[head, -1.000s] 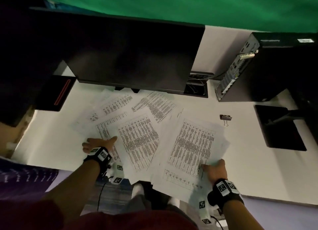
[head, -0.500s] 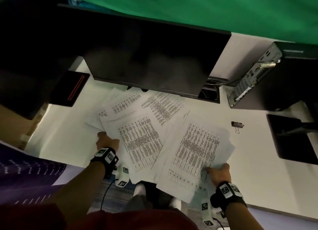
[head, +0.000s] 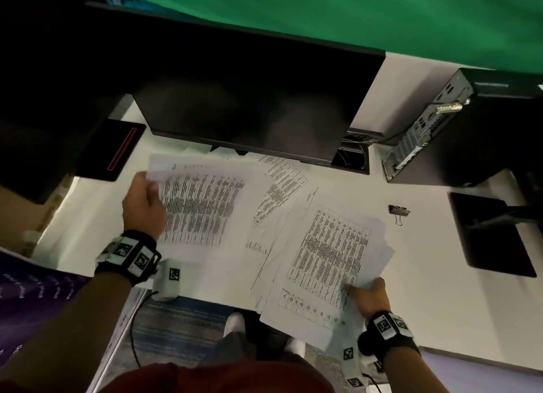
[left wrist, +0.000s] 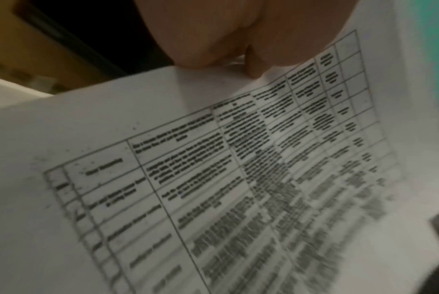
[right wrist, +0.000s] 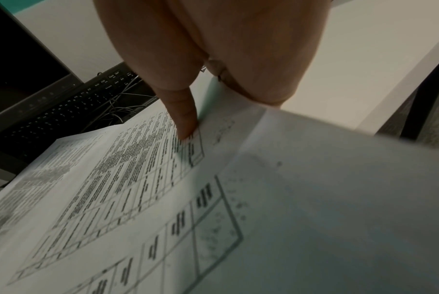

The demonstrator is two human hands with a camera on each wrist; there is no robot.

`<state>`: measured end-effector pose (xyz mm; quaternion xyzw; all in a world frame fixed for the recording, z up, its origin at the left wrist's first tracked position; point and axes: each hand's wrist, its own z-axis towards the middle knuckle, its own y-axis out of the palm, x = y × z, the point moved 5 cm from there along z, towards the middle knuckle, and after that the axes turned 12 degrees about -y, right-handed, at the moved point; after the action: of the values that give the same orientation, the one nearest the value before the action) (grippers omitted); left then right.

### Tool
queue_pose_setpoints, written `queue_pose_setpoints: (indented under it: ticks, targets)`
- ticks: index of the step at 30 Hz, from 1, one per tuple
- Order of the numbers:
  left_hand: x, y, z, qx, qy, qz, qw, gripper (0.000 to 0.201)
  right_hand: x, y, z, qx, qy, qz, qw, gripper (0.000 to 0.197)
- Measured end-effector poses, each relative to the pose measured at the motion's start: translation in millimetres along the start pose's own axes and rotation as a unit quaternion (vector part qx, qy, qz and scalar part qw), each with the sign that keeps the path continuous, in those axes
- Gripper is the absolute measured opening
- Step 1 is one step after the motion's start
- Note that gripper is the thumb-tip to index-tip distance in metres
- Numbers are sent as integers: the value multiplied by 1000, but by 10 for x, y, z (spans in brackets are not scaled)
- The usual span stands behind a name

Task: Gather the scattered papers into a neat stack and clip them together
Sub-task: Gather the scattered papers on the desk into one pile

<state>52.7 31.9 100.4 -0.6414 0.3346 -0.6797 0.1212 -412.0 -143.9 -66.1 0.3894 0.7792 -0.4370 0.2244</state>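
Several printed sheets with tables lie spread over the white desk (head: 426,289). My left hand (head: 144,201) pinches the left edge of a printed sheet (head: 202,204) and holds it above the other papers; the left wrist view shows thumb and fingers (left wrist: 213,53) clamped on that sheet (left wrist: 213,179). My right hand (head: 368,297) grips the lower right corner of the right-hand pile (head: 329,260), thumb (right wrist: 183,119) on top of the pile (right wrist: 138,189). A black binder clip (head: 398,212) lies alone on the desk, right of the papers.
A dark monitor (head: 249,98) stands just behind the papers, its foot over their far edge. A computer tower (head: 458,134) lies at the back right, a black monitor base (head: 490,234) at the right, a black box with a red stripe (head: 111,148) at the left.
My left hand has moved up and away from me, taking hold of a sheet's left edge and lifting it. My right hand has kept its hold on the right pile.
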Motion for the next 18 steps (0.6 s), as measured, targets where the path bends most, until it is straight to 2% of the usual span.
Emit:
queue_pose_setpoints:
  ticks: [2, 4, 7, 10, 12, 14, 17, 18]
  targets:
    - [268, -11, 18, -3, 16, -46, 999, 12, 119, 5, 103, -8, -3, 3, 1000, 68]
    - [421, 97, 55, -16, 22, -65, 998, 8, 453, 29, 399, -22, -16, -4, 1000, 77]
    - [483, 467, 10, -76, 8, -52, 996, 10, 621, 67, 540, -50, -23, 1, 998, 74]
    - [445, 962, -284, -180, -40, 5, 983, 26, 202, 4, 163, -52, -32, 34, 998, 60]
    - [436, 1268, -562, -232, -48, 37, 971, 36, 69, -32, 44, -36, -23, 86, 995, 58]
    - [368, 1570, -803, -290, -34, 88, 952, 41, 77, -56, 27, -24, -14, 124, 992, 69]
    - [189, 1975, -1103, -404, 12, 183, 896, 42, 98, -34, 18, -30, -17, 140, 990, 104]
    - [126, 2042, -1148, -417, 16, 203, 886, 43, 114, -25, 28, -34, -15, 139, 990, 108]
